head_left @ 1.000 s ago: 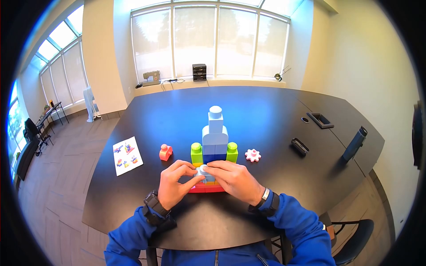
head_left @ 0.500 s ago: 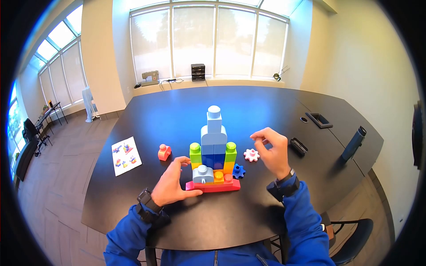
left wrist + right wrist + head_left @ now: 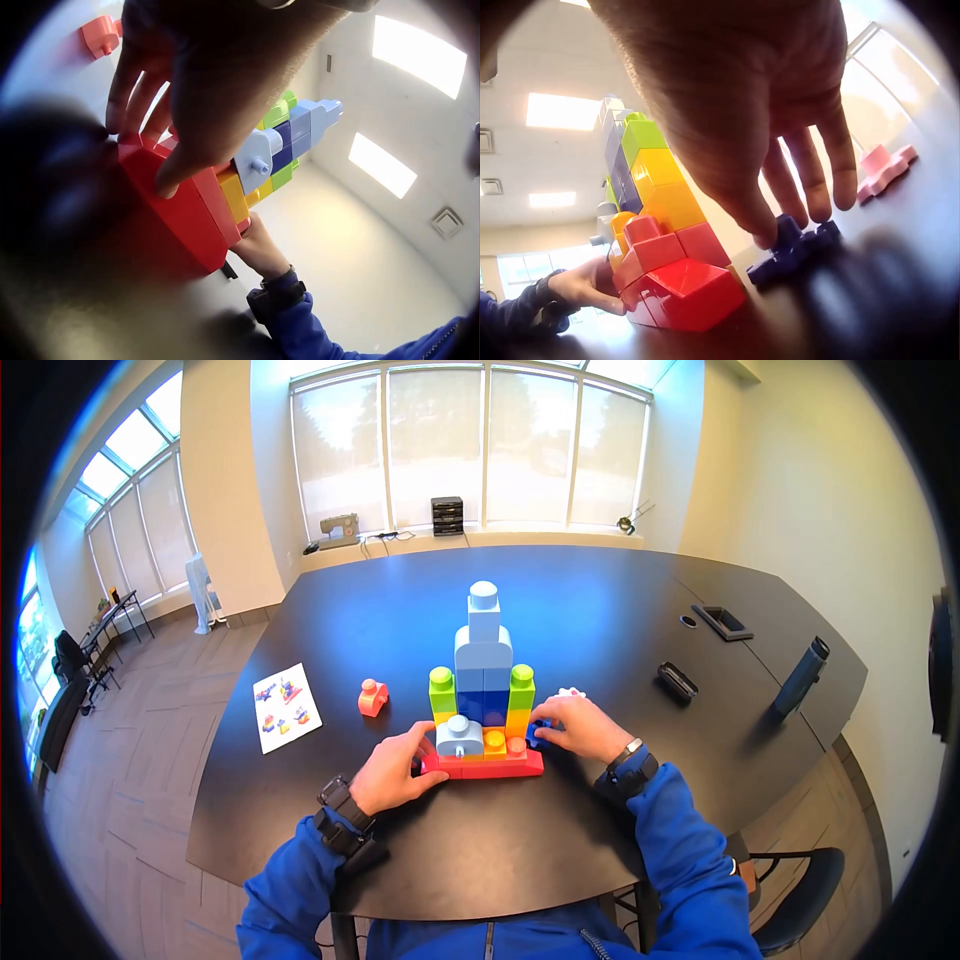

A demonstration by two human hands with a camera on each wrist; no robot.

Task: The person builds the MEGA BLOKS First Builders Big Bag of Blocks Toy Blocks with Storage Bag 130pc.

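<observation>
A tower of toy building blocks stands upright on a long red base [image 3: 490,768], with light blue blocks [image 3: 484,650] up the middle and a green-topped column on each side. At its front left sits a rounded light blue block [image 3: 460,740] with a small side peg. My left hand [image 3: 393,772] grips the left end of the red base, thumb on the front face and fingers behind. To the right of the tower, my right hand [image 3: 585,728] pinches the hub of a blue gear [image 3: 799,251] lying on the table, between thumb and fingertips.
A pink-and-white gear [image 3: 885,171] lies just beyond my right hand. Left of the tower are a coral block [image 3: 373,700] and a picture sheet [image 3: 287,710]. A black case [image 3: 677,682] and a dark bottle [image 3: 802,678] stand to the right on the black table [image 3: 600,600].
Both hands were at the rounded light blue block; the left moved to the base's left end. My right hand lifted away to the right, then came down onto the blue gear.
</observation>
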